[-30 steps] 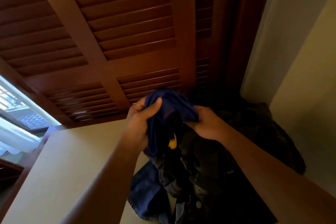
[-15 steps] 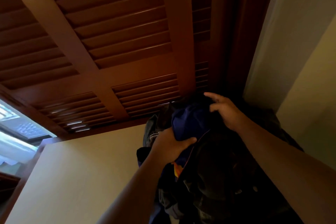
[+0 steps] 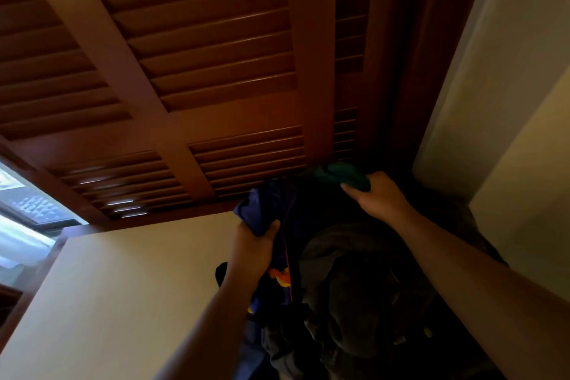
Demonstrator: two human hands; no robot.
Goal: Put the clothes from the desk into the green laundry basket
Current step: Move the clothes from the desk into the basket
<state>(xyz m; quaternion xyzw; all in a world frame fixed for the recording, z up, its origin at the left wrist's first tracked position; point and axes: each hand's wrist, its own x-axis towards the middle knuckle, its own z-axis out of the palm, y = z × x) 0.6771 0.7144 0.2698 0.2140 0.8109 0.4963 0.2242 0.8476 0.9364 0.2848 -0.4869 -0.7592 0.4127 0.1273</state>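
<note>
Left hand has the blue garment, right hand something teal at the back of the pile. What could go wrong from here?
1. The blue garment in the left hand runs down into the dark pile; lifting may drag other pieces off the desk.
2. The right hand grips the teal item in the dark far corner, where the hold is hard to judge; it could slip.
3. The basket is out of view, so the drop starts blind.

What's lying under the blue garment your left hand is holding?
The blue garment, gripped by the left hand, drapes over a heap of dark clothes. The desk surface beneath that heap is covered.
</note>
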